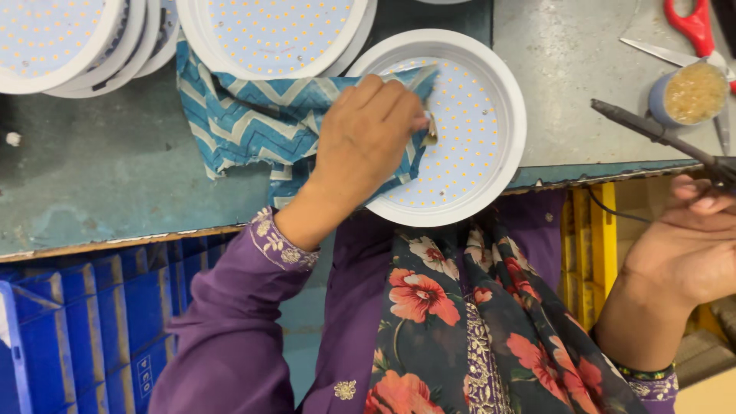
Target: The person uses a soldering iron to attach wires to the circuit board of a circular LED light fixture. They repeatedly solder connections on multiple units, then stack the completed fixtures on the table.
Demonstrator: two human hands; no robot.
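Note:
A round white lamp panel (502,84) dotted with small yellow chips lies at the near edge of the grey bench. My left hand (366,142) presses a blue zigzag cloth (245,123) onto the panel's left side, fingers closed on the cloth's corner. My right hand (686,253) is off the bench to the right and grips a dark soldering iron (652,130) whose tip points left, above the bench and apart from the panel.
Several more round white panels (276,31) are stacked along the far edge. A small blue cup of brownish paste (692,93) and red-handled scissors (694,27) sit at the right. Blue crates (77,322) stand below left, a yellow frame (594,238) below right.

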